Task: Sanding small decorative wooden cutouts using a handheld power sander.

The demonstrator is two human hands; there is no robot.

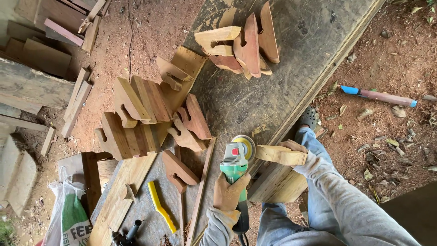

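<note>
Fingers of the left hand (pixel 230 191) close around a green angle grinder (pixel 235 166), its disc touching a wood piece (pixel 278 155) gripped by the right hand (pixel 298 152) at the table edge (pixel 318 84). Bare tabletop lies beyond the fingers. A white-green sack (pixel 68 214) sits far left.

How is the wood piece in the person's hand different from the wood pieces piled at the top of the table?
The held piece is one alone, gripped by the right hand against the green sander. The pile is several pieces leaning together, untouched. The held piece looks pale yellow; some in the pile are redder. Both are cut wooden shapes.
</note>
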